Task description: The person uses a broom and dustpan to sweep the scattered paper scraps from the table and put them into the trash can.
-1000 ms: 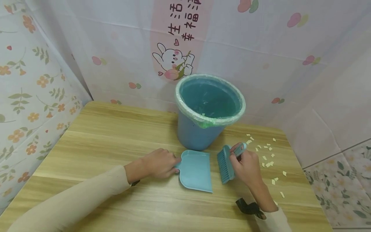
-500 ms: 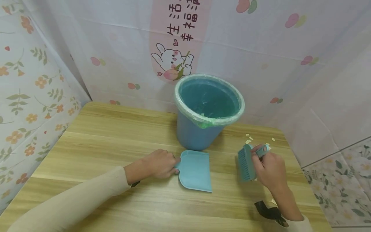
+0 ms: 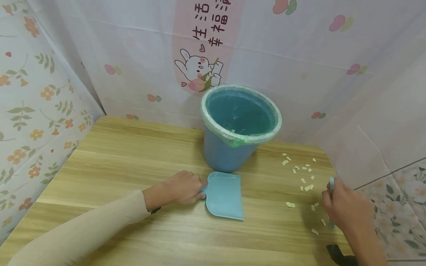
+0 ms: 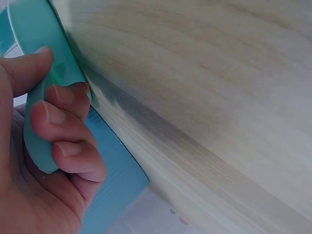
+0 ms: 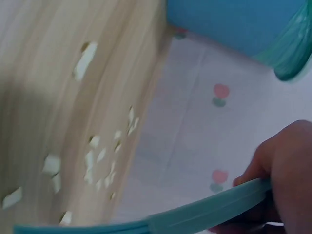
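My left hand [image 3: 186,187] grips the handle of a light blue dustpan [image 3: 224,195], which lies on the table with its straight edge facing right. In the left wrist view the fingers [image 4: 73,117] curl round the dustpan handle [image 4: 44,39]. Over at the table's right edge, my right hand [image 3: 349,210] holds a blue-green brush; the head view shows only slivers of it. The right wrist view shows the brush [image 5: 209,207] edge-on in the hand. Small pale paper scraps [image 3: 307,187] lie scattered on the table between dustpan and brush.
A blue bin [image 3: 229,153] with a clear liner over its rim stands just behind the dustpan. The wooden table [image 3: 133,155] meets a printed cloth [image 3: 133,48] at the back. Another patterned cloth [image 3: 40,111] hangs at the left.
The right hand has carried the brush rightward, from near the dustpan across to the table's right edge. A few scraps now lie nearer the dustpan. The left hand and dustpan have stayed put.
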Demonstrator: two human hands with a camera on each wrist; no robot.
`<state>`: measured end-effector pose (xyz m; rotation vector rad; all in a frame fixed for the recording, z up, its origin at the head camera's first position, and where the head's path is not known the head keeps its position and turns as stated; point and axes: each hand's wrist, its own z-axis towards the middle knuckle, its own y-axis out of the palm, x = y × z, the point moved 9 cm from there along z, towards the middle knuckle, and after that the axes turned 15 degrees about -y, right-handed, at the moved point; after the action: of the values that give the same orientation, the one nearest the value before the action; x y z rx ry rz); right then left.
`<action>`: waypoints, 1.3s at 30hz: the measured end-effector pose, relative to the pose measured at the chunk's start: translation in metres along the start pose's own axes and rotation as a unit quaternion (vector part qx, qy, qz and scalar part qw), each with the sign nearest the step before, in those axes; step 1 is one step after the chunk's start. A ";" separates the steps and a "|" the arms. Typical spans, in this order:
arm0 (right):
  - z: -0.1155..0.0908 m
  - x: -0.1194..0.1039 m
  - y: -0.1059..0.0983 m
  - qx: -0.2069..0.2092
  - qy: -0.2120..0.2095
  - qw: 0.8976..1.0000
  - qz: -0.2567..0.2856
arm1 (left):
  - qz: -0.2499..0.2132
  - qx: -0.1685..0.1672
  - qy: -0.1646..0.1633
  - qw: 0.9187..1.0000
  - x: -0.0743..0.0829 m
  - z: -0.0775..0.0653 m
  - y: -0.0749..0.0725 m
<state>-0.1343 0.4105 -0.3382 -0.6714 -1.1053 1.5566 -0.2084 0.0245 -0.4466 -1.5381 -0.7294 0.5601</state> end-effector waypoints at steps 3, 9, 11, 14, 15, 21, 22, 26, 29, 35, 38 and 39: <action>-0.010 0.015 0.005 -0.077 0.051 0.996 -0.004 | 0.004 0.001 0.000 1.000 -0.001 0.000 0.000; -0.028 0.032 0.029 -0.251 0.109 0.962 0.017 | 0.000 0.003 0.005 1.000 -0.001 -0.001 0.000; -0.030 0.031 0.035 -0.259 0.110 0.959 0.023 | -0.003 0.006 0.007 1.000 -0.001 -0.001 -0.001; -0.027 0.029 0.041 -0.249 0.110 0.962 0.028 | -0.005 0.008 0.008 1.000 -0.001 -0.001 -0.001; -0.026 0.028 0.042 -0.239 0.112 0.964 0.031 | -0.005 0.008 0.008 1.000 -0.001 -0.001 -0.001; -0.016 0.014 0.046 -0.153 0.107 0.982 0.039 | 0.002 0.003 0.005 1.000 -0.002 -0.001 0.000; -0.013 0.010 0.045 -0.127 0.099 0.986 0.036 | 0.002 0.002 0.005 1.000 -0.002 -0.001 0.000; -0.001 -0.006 0.040 -0.035 0.052 0.997 0.035 | 0.000 0.003 0.006 1.000 -0.002 -0.001 0.000; 0.005 -0.015 0.040 -0.014 0.034 0.998 0.046 | -0.003 0.001 0.008 1.000 -0.002 -0.001 0.001; 0.016 -0.034 0.040 0.018 -0.004 0.996 0.084 | -0.011 0.000 0.011 1.000 -0.001 0.000 0.000; 0.022 -0.043 0.036 0.048 -0.029 0.994 0.094 | -0.013 -0.003 0.011 1.000 -0.001 0.000 0.000; 0.024 -0.046 0.035 0.059 -0.037 0.993 0.096 | -0.012 -0.004 0.010 1.000 -0.001 0.000 0.000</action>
<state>-0.1569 0.3596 -0.3653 -0.6608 -1.0173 1.8087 -0.2090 0.0232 -0.4467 -1.5385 -0.7340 0.5238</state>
